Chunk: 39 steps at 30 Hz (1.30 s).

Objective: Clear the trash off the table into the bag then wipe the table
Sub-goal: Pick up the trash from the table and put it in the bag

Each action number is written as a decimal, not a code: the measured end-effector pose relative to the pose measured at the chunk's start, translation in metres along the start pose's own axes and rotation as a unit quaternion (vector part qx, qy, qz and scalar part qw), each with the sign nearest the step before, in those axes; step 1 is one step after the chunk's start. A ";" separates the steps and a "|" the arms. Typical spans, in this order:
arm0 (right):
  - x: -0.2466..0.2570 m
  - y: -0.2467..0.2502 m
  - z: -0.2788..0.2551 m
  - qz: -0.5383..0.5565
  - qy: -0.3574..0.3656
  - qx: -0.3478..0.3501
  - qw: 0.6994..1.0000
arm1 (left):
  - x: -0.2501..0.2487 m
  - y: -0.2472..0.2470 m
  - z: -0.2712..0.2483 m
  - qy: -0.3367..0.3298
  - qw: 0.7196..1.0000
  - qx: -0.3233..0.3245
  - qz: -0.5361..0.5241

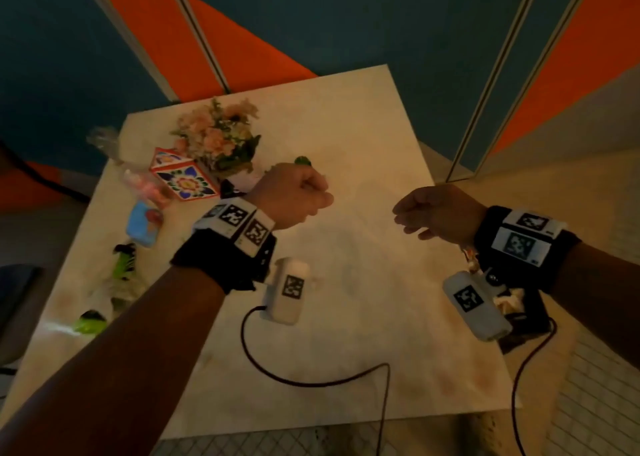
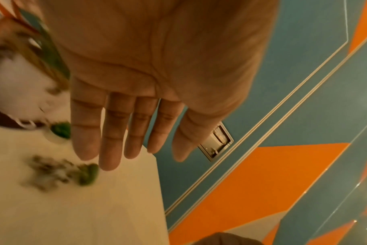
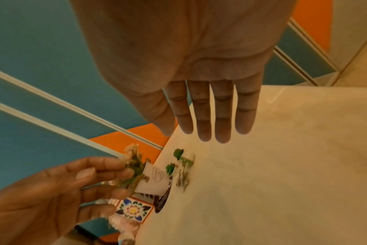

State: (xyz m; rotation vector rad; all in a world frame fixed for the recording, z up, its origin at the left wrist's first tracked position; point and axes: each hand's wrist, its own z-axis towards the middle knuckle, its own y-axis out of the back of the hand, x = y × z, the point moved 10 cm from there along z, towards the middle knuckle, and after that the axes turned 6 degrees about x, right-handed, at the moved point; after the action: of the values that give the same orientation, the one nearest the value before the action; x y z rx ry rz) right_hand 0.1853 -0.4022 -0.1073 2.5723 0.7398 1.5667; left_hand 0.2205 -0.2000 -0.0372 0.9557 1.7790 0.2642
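My left hand (image 1: pixel 311 196) hovers over the pale table (image 1: pixel 346 299) beside the flowers, fingers straight and holding nothing (image 2: pixel 149 149). Just beyond its fingertips lie green leafy scraps (image 2: pixel 87 174) and dark crumbs (image 2: pixel 46 172) on the table. A white paper cup (image 3: pixel 155 179) lies on its side by the scraps (image 3: pixel 178 153). My right hand (image 1: pixel 412 220) hangs over the table's right half, fingers straight and empty (image 3: pixel 191 131). Wrappers lie along the left edge: a blue packet (image 1: pixel 143 223), a green wrapper (image 1: pixel 124 261) and a clear one with pink inside (image 1: pixel 145 182).
A flower bunch (image 1: pixel 221 133) stands in a tile-patterned box (image 1: pixel 183 175) at the far left. A dark container with crumpled white paper (image 1: pixel 519 303) sits under my right wrist at the table's right edge. Blue and orange wall panels (image 1: pixel 346 22) stand behind the table.
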 end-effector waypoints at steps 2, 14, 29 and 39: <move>0.012 -0.025 0.002 -0.013 0.002 0.005 1.000 | 0.030 0.033 -0.017 0.009 1.000 -0.006 0.017; 0.101 -0.190 0.033 -0.180 0.023 0.078 0.980 | 0.195 0.173 -0.105 0.102 0.988 -0.115 0.018; 0.105 -0.349 0.126 -0.476 0.031 0.177 0.861 | 0.297 0.113 -0.108 0.172 0.962 -0.007 0.211; 0.111 -0.352 0.135 -0.457 0.095 0.116 0.876 | 0.314 0.084 -0.078 0.172 0.948 -0.005 0.267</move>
State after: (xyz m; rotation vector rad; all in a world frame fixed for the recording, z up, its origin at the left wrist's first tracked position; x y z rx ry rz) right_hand 0.2098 -0.0164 -0.1782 1.6617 1.8860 1.4091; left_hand 0.1523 0.0978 -0.1726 1.4446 1.7902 0.8250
